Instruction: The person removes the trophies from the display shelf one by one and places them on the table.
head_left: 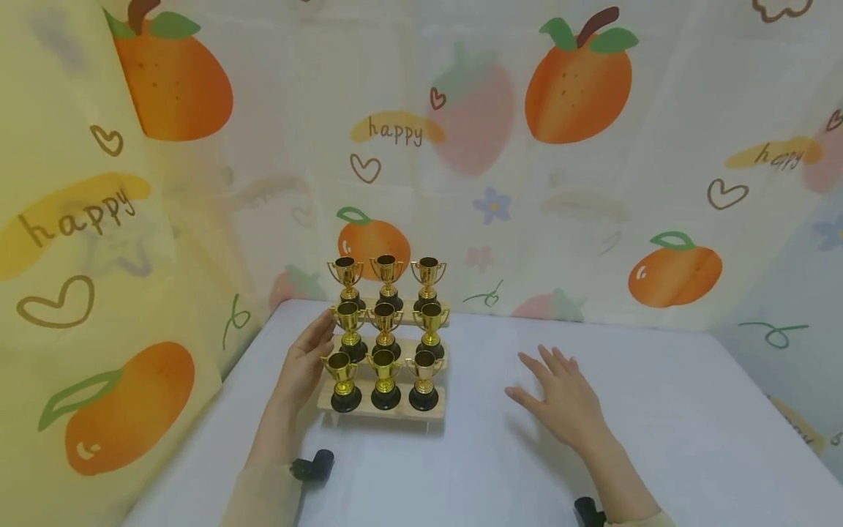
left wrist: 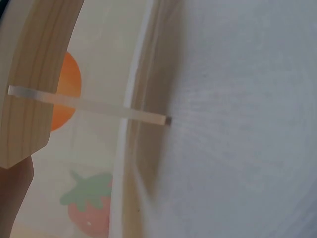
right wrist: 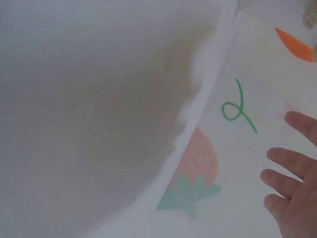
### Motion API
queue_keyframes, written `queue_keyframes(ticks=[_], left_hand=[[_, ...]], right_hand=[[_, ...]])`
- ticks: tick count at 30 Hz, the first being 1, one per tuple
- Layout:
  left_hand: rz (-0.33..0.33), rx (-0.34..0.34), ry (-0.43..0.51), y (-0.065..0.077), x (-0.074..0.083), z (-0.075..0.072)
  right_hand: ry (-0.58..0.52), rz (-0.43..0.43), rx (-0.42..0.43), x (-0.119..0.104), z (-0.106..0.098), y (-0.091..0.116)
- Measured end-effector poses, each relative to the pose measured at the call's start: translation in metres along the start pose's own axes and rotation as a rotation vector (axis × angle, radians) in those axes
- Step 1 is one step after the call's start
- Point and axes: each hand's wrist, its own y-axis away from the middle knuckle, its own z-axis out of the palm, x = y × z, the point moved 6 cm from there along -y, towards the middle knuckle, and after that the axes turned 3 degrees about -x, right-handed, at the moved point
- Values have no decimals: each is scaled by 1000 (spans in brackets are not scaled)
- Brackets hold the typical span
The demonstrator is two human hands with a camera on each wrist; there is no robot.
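Observation:
Small gold trophy cups (head_left: pixel 385 322) with black bases stand upright in three rows of three on a stepped wooden stand (head_left: pixel 382 407). My left hand (head_left: pixel 304 366) is at the stand's left side, its fingers reaching along the ends of the upper boards. In the left wrist view a wooden board (left wrist: pixel 34 64) and a thin clear leg (left wrist: pixel 114 108) fill the left part, with a bit of the hand (left wrist: pixel 16 193) below the board end. My right hand (head_left: pixel 565 399) hovers over the table right of the stand, fingers spread and holding nothing.
A white cloth covers the table (head_left: pixel 487 468). Behind and at the sides hangs a pale curtain (head_left: pixel 276 95) printed with fruit, hearts and "happy". Dark wrist devices (head_left: pixel 315 466) show near both sleeves.

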Motion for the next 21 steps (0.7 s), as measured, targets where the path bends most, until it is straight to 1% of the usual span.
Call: queue_keyframes(ticks=[5,10,13,17,21], left_hand=[[-5,10,34,0,-2,0],[-24,21,57,0,-4,-1],[-29,24,70,0,-3,-1],[-20,8,77,0,-2,1],[-12,-2,74,-1,-1,2]], right_hand=[[-63,-29,17,-9,-1,-6],[-194,-26,19,-24,0,-11],[-319,-31,49,-37,0,-14],[-529,-59,98,-57,2,-18],[-801,-90,75,-77,9,-26]])
